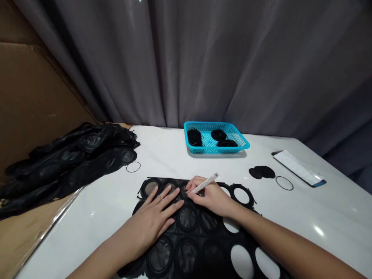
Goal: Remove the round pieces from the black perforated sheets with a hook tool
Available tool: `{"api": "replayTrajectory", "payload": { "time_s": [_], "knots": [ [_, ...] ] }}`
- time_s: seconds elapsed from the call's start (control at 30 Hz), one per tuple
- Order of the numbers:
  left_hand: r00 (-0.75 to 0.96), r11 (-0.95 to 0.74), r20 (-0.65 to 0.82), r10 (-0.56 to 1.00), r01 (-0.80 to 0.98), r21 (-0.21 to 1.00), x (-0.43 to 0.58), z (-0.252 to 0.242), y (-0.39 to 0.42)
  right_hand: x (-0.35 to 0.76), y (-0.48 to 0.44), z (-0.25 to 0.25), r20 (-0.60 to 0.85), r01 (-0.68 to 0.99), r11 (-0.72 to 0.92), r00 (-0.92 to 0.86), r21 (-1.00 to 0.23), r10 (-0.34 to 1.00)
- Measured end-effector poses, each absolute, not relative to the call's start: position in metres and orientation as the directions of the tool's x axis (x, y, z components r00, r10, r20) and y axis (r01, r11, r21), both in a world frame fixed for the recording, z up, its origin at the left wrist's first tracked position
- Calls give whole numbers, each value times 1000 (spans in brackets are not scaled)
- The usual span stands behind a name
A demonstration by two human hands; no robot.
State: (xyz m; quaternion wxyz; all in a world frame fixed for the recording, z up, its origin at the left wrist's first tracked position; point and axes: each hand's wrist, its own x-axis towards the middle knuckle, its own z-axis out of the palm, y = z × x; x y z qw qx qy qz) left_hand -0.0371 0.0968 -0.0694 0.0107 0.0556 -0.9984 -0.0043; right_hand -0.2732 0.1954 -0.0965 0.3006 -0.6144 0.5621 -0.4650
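A black sheet [200, 236] with rows of round cut-outs lies on the white table in front of me. My left hand [155, 217] rests flat on it, fingers stretched out and pressing it down. My right hand [212, 197] is closed round a thin white pen-like tool [205, 183], its tip touching the sheet near my left fingertips. Some of the sheet's circles at the right are punched through and show the white table.
A turquoise basket [215, 136] with black discs stands at the back. Loose black discs [261, 172] and a thin ring [284, 183] lie right of the sheet, beside a white strip [299, 168]. A heap of black sheets [66, 162] lies left, with another ring [133, 167].
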Motion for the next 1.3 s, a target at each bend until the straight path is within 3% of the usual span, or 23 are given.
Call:
{"api": "replayTrajectory", "payload": {
  "time_s": [0.17,0.3,0.37,0.5,0.57,0.73,0.83,1.03,1.3],
  "knots": [
    [-993,994,41,-107,-108,-14,-35,-72,99,-263,202,-95,317,-547,-258,-13,-796,-948],
    [-993,994,60,-98,-100,-45,-32,-75,102,-256,205,-98,393,-836,-387,229,-390,-891],
    [-994,994,56,-98,-101,-40,-30,-75,102,-271,200,-98,423,-900,-331,192,-285,-886],
    [-992,994,61,-112,-113,-9,-29,-70,97,-325,203,-85,498,-825,-17,-325,-566,-804],
    [-989,992,77,-127,-127,5,-32,-66,100,-335,219,-78,408,-727,17,-405,-686,-818],
    [-995,999,101,-25,-21,41,-47,-66,133,-292,271,-81,173,-583,-35,-182,-811,-968],
    [-997,996,66,45,50,79,-51,-73,153,-269,284,-90,161,-553,-64,-129,-831,-978],
    [-999,998,5,36,36,60,-45,-78,153,-270,284,-89,139,-453,-72,-116,-888,-983],
    [-1000,997,13,22,23,80,-46,-75,153,-266,285,-91,141,-443,-77,-114,-893,-983]
  ]
}}
